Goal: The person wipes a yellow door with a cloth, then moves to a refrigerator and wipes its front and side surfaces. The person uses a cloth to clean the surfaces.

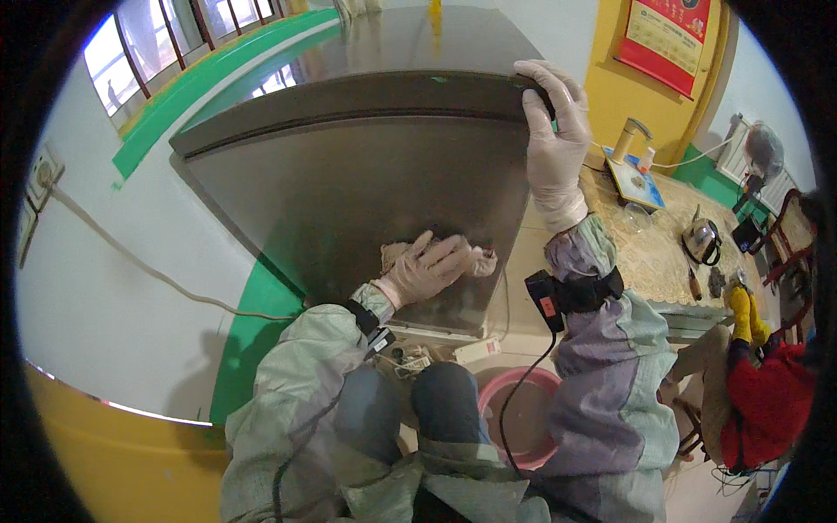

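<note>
A large grey metal appliance (366,176), possibly a chest freezer, stands before me with a thick rim (366,95) along its top. My left hand (428,268), in a whitish thin glove, presses a bunched, dirty pale cloth (484,261) flat against the lower part of its front panel. Cloth shows on both sides of the fingers; what lies under the palm is hidden. My right hand (556,144), gloved the same way, hooks its fingers over the top right corner of the rim.
Between my knees and right arm, a pink basin (523,418) holds murky water. A white power strip (477,351) lies by the appliance's foot. A cord (163,278) runs from a wall socket. At right are a cloth-covered table (644,245), a kettle (703,242) and a person in red (765,399).
</note>
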A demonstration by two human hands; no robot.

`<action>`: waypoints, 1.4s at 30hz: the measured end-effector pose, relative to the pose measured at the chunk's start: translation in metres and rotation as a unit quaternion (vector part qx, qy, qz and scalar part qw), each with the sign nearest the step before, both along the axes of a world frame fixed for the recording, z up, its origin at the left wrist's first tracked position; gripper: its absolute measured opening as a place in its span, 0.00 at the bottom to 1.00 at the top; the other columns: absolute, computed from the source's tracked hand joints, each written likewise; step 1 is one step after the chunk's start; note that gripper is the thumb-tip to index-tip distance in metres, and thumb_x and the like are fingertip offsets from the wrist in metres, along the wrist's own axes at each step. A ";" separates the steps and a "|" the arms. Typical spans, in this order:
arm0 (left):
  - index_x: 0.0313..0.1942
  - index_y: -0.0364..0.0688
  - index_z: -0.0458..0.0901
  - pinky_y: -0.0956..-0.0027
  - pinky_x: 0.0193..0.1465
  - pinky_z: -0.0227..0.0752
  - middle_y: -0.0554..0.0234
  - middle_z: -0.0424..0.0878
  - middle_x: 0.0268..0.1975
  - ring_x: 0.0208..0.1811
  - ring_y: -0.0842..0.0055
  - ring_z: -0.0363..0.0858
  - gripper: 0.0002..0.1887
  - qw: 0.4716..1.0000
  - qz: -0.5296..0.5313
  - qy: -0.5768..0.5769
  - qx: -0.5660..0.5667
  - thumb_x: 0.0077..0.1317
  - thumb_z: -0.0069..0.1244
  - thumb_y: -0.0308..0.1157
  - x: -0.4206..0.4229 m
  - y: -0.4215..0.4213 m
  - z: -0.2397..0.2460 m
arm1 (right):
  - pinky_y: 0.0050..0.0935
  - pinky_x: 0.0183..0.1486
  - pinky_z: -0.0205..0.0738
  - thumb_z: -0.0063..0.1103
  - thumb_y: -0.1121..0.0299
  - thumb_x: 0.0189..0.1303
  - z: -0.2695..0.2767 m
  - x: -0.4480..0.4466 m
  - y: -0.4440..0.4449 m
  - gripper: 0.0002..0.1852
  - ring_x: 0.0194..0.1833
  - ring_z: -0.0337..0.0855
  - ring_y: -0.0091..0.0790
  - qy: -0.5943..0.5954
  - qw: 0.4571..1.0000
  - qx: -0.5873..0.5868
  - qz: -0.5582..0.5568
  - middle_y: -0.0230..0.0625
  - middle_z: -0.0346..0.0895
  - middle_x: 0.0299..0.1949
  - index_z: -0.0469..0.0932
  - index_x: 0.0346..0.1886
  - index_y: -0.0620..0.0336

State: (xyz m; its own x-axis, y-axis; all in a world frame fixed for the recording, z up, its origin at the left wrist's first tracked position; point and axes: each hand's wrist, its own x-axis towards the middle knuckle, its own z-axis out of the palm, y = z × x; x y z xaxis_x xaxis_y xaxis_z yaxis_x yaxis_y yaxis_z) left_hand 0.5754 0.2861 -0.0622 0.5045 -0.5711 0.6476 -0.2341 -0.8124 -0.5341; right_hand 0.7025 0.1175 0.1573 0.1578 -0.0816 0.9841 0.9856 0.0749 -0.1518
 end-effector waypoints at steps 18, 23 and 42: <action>0.69 0.59 0.79 0.51 0.82 0.46 0.74 0.77 0.67 0.76 0.71 0.66 0.29 0.983 0.085 -0.156 -0.043 0.65 0.49 0.31 -0.009 0.039 0.133 | 0.35 0.65 0.70 0.60 0.82 0.65 0.001 -0.007 -0.002 0.14 0.59 0.79 0.40 0.022 0.999 -0.023 -0.023 0.36 0.83 0.53 0.85 0.51 0.57; 0.70 0.66 0.75 0.45 0.82 0.44 0.77 0.77 0.68 0.75 0.71 0.68 0.27 0.991 0.095 -0.073 0.065 0.70 0.41 0.37 -0.018 0.040 0.098 | 0.34 0.67 0.69 0.59 0.82 0.66 0.000 -0.006 -0.004 0.14 0.60 0.78 0.40 0.032 0.998 -0.042 -0.021 0.37 0.81 0.56 0.85 0.52 0.59; 0.73 0.28 0.63 0.53 0.75 0.59 0.36 0.69 0.69 0.71 0.46 0.68 0.33 0.717 0.120 -0.394 -0.562 0.70 0.50 0.31 -0.082 0.202 0.127 | 0.38 0.72 0.66 0.51 0.81 0.69 -0.005 -0.006 -0.007 0.15 0.65 0.75 0.41 0.040 0.998 -0.030 -0.036 0.43 0.78 0.60 0.83 0.55 0.66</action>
